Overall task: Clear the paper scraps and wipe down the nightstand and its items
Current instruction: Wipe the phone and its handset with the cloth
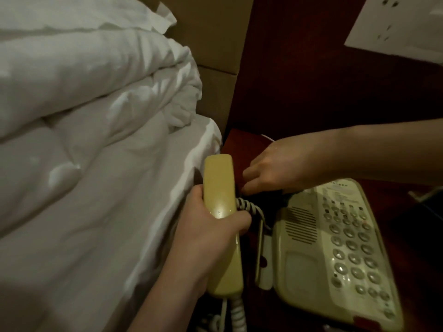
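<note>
Head view, and we're over a dark red-brown nightstand (242, 144), glossy wood, tucked just beside a bed (96, 212); the bed wears a white sheet, with one puffy quilted duvet (84, 80) heaped on top, all soft folds and creases; behind it a tan padded headboard (211, 44), and up in the right corner one white wall plate (395, 25) with socket holes on dark wood panelling. One phone here, in two pieces: the cream plastic base (335, 248) sits on the nightstand, slotted speaker grille, rows of round grey keys, empty cradle; the handset (220, 224), yellowed, smooth, long and rounded, is up off the base, over the gap by the bed. Left hand (208, 240) wraps it mid-length, fingers curled round it; one coiled cord (249, 207) loops beside the thumb and trails off below. Right hand (275, 166) reaches across, fingers bent down onto something dark on the nightstand; can't tell whether it grips anything.
</note>
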Action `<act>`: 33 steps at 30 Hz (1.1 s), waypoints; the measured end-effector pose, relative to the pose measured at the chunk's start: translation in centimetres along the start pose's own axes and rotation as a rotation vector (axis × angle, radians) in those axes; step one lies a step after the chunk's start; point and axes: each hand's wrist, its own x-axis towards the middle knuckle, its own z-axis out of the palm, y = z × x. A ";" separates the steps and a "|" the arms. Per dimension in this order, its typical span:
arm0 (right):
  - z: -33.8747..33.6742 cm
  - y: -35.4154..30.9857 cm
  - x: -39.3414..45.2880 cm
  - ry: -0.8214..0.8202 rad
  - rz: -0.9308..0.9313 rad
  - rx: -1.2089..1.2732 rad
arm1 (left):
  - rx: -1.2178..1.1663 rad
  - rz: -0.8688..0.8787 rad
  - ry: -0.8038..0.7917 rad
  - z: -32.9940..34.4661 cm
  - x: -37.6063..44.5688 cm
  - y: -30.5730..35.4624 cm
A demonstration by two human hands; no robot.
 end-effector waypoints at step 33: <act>-5.5 -23.2 -0.4 0.282 1.044 0.828 | -0.078 0.052 -0.120 -1.7 0.9 -0.4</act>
